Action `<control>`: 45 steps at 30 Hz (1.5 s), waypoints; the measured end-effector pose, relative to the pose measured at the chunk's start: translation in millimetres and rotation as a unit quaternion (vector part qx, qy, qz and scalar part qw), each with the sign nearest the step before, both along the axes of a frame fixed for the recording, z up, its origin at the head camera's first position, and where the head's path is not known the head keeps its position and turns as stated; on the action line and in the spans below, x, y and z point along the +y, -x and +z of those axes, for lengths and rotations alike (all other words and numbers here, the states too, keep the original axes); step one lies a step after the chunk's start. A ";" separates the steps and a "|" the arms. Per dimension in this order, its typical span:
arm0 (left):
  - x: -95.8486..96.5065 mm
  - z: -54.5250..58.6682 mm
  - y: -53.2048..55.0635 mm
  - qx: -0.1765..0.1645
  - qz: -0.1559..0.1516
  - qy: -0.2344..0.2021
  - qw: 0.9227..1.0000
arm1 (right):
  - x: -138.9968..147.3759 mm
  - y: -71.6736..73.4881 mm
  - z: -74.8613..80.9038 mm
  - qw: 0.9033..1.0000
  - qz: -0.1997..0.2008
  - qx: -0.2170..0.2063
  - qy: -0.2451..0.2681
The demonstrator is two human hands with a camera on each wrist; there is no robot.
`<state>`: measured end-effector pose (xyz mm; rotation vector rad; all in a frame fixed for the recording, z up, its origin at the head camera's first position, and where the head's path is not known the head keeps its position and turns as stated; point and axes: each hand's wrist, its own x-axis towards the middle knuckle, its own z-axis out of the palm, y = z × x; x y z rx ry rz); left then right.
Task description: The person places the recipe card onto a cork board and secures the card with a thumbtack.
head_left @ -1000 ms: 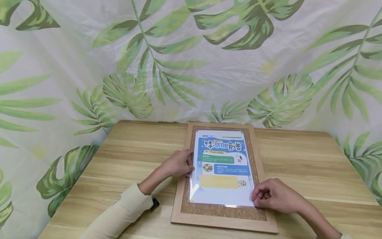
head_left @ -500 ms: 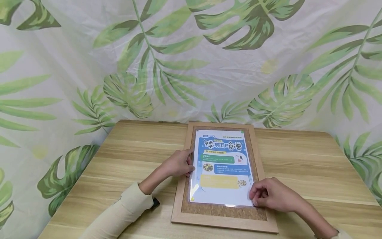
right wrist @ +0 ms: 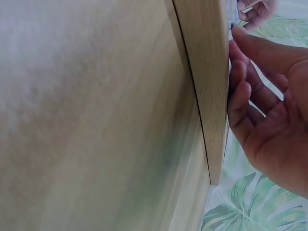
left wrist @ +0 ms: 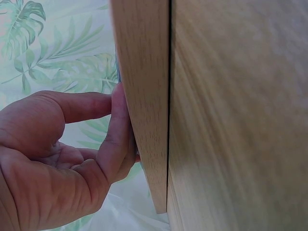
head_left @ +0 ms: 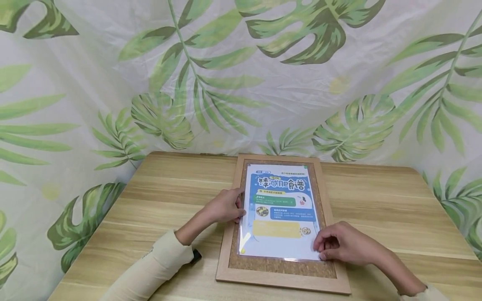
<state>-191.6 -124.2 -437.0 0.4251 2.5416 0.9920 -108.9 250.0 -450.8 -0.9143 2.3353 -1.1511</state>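
Note:
A clear-covered printed sheet (head_left: 278,247) with blue, green and yellow blocks lies on a wood-framed cork board (head_left: 282,267). Small tacks show at three corners: grey (head_left: 249,165), green (head_left: 305,167) and yellow (head_left: 242,251). My left hand (head_left: 224,205) rests its fingertips on the sheet's left edge; its thumb is extended in the left wrist view. At the lower right corner, my right hand (head_left: 348,244) presses with its thumb, other fingers bent against the sheet. A tiny dark spot (right wrist: 233,26) shows at that thumb's tip, too small to identify.
The board lies flat on a wood-grain table (head_left: 384,209). A small black object (head_left: 196,256) sits beside the left sleeve (head_left: 158,259), partly hidden. Behind the table hangs a leaf-patterned cloth (head_left: 226,83).
My right hand has shifted slightly left, its fingers reaching a little further over the sheet's lower right corner. The left hand, sheet and board have stayed in place.

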 end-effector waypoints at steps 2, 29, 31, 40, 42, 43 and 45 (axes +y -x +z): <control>0.4 0.2 -0.2 0.000 -0.001 0.000 1.000 | 0.4 1.6 -0.1 1.000 0.005 0.002 -0.003; -1.6 1.1 -1.5 -0.002 -0.003 -0.008 1.000 | -2.1 9.5 -1.4 1.000 0.013 -0.028 -0.002; -1.1 1.0 -1.5 -0.002 -0.004 -0.009 1.000 | -0.8 8.1 -2.0 1.000 0.021 -0.018 0.005; -1.5 2.3 -1.2 0.002 -0.004 -0.006 1.000 | 1.2 3.8 -4.9 0.999 0.026 0.018 0.023; -2.0 2.2 -1.2 0.003 -0.007 -0.004 1.000 | 1.4 2.5 -4.6 0.999 0.024 0.019 0.023; -2.3 2.1 -1.3 0.004 -0.010 -0.005 1.000 | 1.6 1.8 -4.4 0.999 0.023 0.020 0.023; -3.2 2.5 -1.5 0.004 -0.015 -0.004 1.000 | 2.1 0.1 -3.9 0.999 0.022 0.024 0.024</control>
